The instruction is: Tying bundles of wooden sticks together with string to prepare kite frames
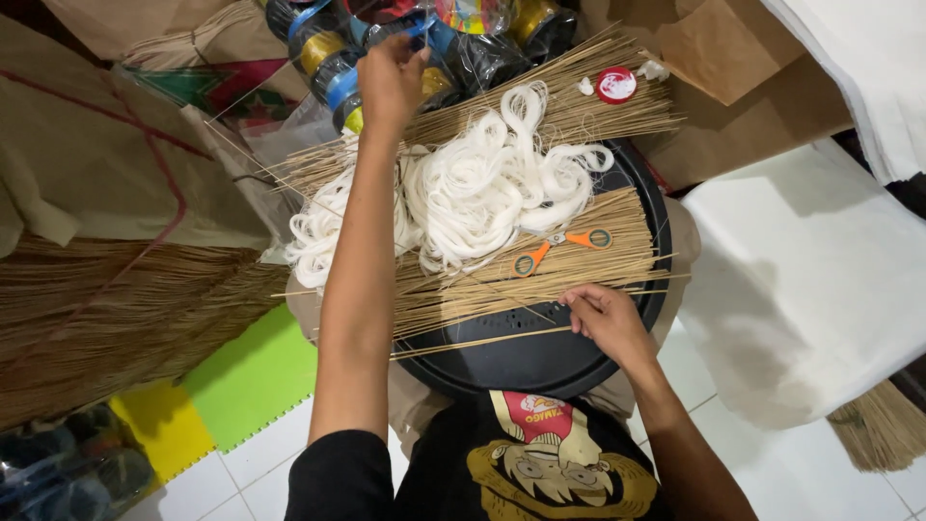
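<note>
Left hand reaches far forward over the work, arm stretched out, its fingers curled together at the cluster of dark spools wrapped in clear plastic with blue and yellow bands; whether it actually grips one of them I cannot tell, since the fingertips are hidden among the spools. Right hand stays close to the body, its fingers pinched together on the near end of a thin bamboo stick that lies across the front of the round black tray resting on the person's lap. On the tray, a flat bundle of thin sticks lies spread side to side, and a small pair of orange-handled scissors rests on top of it. Just beyond the scissors sits a loose tangled heap of white string, spilling over the left edge of the tray beneath the left forearm. A second layer of sticks fans out behind the string, with a small round red and white lid lying on it. Left of the person a large pile of brown sticks lies on the floor beside green and yellow foam mats, and white sheets lie to the right
</note>
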